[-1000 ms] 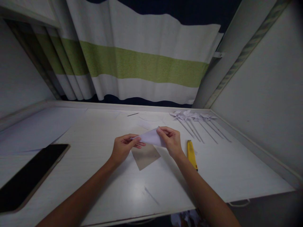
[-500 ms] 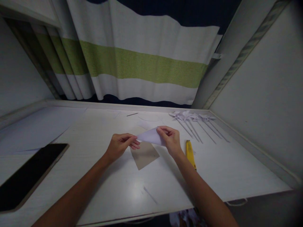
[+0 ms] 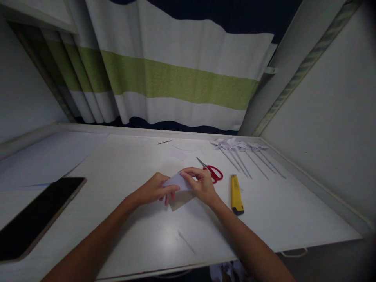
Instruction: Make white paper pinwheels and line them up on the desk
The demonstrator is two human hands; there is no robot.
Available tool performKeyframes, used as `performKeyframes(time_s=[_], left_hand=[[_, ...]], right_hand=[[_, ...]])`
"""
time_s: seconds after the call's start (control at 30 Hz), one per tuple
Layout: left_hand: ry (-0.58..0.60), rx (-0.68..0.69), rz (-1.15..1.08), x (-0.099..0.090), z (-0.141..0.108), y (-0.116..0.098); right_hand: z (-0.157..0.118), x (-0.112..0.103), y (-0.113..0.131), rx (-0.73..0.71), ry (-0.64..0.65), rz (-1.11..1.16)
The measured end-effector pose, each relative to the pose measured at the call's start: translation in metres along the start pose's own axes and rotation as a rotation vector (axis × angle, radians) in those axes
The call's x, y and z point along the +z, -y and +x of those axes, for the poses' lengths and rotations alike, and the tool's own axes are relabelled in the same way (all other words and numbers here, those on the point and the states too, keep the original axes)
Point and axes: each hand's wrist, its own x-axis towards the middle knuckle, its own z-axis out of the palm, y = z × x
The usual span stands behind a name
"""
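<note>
A small folded sheet of white paper (image 3: 178, 181) is held between my two hands, just above the table. My left hand (image 3: 157, 189) pinches its left end, thumb on top and fingers underneath. On the right side, the thumb and fingers of my right hand (image 3: 201, 183) close on the paper's upper edge. Beneath the paper lies a grey-brown square card (image 3: 179, 203), partly covered by my hands. Scissors with red handles (image 3: 216, 172) lie just beyond my right hand, their blades pointing to the back left.
A yellow utility knife (image 3: 235, 194) lies right of my right forearm. Several paper pinwheels on sticks (image 3: 239, 145) rest at the back right. A dark phone or tablet (image 3: 44, 215) and large white sheets (image 3: 49, 156) are on the left. A thin black stick (image 3: 165, 142) lies at the back.
Both hands have come down and closer together with the paper, which now shows a different shape. The scissors, hidden before, are now visible behind my right hand.
</note>
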Motion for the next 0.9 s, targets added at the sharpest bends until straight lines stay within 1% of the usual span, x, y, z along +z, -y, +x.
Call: performKeyframes(time_s=[0.13,0.2,0.27,0.37,0.47,0.53,0.63,0.73,0.8,0.9], left_hand=[[0.084,-0.116,-0.131,-0.005,-0.001,0.007],[0.145,-0.146,-0.160,-0.009,-0.002,0.011],[0.209,-0.154,-0.155,-0.011,-0.003,0.013],[0.247,-0.109,-0.051,-0.013,-0.005,0.010],[0.201,-0.009,0.169,-0.012,-0.007,0.002],[0.168,0.004,0.243,-0.010,-0.007,-0.003],[0.154,-0.047,0.150,-0.003,-0.005,-0.006],[0.174,-0.066,-0.001,0.001,-0.002,-0.005],[0.204,-0.070,-0.086,0.000,-0.001,-0.003],[0.222,-0.079,-0.204,-0.009,-0.003,0.002]], right_hand=[[0.005,-0.009,-0.003,0.021,-0.074,-0.009],[0.007,-0.013,-0.005,0.032,-0.099,-0.015],[0.008,-0.014,-0.006,0.031,-0.095,-0.029],[0.006,-0.010,-0.005,0.008,-0.061,-0.053],[0.001,-0.003,-0.002,-0.035,0.012,-0.084],[-0.003,0.001,0.000,-0.084,0.074,-0.118],[-0.007,0.005,0.001,-0.154,0.118,-0.183],[-0.007,0.005,-0.001,-0.168,0.104,-0.172],[-0.004,0.002,-0.002,-0.135,0.076,-0.122],[0.001,-0.005,-0.002,-0.038,0.002,-0.071]])
